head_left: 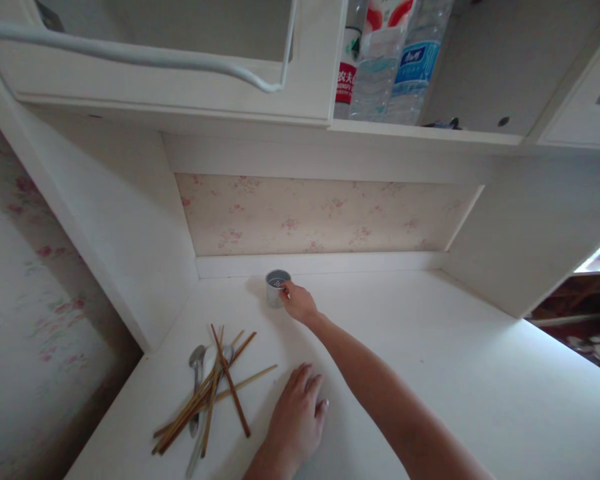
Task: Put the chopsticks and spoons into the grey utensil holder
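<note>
A grey utensil holder (274, 297) with holes in its bottom stands upright near the back of the white tabletop. My right hand (300, 303) is closed on the holder's right rim, fingers pinching its edge. Lower down, my left hand (300, 408) lies palm down on the tabletop, fingers stretched out and holding nothing. To its left is a loose, crossed pile of several brown chopsticks (235, 397). Among them lie a metal spoon (197, 360), a white spoon (209, 360) and another metal spoon (229, 352), partly covered by the chopsticks.
White side panels rise left and right of the tabletop (405, 320). Overhead is a cabinet with a white rail (130, 57) and plastic water bottles (380, 77) on its shelf. Flowered wallpaper (300, 217) covers the back wall.
</note>
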The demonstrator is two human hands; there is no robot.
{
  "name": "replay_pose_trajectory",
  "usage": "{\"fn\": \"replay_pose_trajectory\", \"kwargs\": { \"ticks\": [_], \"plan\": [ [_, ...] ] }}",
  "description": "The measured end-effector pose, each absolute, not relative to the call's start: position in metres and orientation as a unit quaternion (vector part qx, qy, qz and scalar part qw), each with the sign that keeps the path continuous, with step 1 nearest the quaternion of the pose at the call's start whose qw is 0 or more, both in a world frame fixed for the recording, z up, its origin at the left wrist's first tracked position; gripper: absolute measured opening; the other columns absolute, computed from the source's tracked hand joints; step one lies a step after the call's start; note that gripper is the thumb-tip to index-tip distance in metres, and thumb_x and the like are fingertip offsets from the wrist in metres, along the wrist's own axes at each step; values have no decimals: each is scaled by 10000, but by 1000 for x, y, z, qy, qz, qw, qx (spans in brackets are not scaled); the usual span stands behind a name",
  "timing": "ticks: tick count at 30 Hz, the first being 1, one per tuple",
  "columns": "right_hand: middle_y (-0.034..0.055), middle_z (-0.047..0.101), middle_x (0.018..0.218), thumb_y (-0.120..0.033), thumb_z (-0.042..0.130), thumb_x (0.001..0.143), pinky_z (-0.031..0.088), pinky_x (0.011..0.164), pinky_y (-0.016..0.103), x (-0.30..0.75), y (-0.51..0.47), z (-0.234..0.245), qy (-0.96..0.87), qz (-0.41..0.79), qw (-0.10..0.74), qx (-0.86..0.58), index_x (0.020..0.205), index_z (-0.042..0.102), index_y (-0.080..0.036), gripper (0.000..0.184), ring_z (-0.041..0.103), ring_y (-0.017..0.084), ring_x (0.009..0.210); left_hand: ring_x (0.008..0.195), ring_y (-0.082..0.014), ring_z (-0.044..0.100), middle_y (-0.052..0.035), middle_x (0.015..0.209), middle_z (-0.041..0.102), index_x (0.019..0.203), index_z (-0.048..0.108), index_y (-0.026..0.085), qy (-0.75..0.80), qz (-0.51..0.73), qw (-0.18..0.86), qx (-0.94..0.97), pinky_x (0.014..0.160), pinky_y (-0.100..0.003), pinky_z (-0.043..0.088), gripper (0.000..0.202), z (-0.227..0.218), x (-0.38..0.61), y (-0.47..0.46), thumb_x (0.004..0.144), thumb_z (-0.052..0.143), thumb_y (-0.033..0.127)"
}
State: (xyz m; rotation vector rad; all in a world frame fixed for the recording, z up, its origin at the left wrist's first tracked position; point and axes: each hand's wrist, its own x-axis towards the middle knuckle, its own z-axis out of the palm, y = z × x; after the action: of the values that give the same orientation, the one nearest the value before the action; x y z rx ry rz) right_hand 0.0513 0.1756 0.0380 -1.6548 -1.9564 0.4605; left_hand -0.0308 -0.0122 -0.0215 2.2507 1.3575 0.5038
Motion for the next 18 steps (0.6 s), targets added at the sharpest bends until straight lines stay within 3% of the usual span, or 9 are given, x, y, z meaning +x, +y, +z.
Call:
{"fn": "replay_pose_trajectory", "kwargs": {
  "ticks": [11, 18],
  "plan": [
    [16, 718, 939, -376, 430, 952, 455, 657, 237, 104, 102, 45, -721, 144, 345, -583, 1086, 594, -239, 252, 664, 139, 705, 1320, -245, 436, -92, 1394, 520, 1205, 633, 188, 498, 198, 195, 821, 1148, -402, 321, 370, -19, -29, -14, 869, 488, 242],
    [28, 698, 819, -428, 458, 922, 477, 576, 258, 144, 31, 36, -674, 185, 423, -576, 1034, 605, -215, 282, 648, 157, 619, 1252, -248, 498, -111, 1311, 576, 1126, 663, 182, 494, 224, 174, 822, 1109, -414, 369, 309, -21, -26, -16, 865, 505, 227]
  ]
}}
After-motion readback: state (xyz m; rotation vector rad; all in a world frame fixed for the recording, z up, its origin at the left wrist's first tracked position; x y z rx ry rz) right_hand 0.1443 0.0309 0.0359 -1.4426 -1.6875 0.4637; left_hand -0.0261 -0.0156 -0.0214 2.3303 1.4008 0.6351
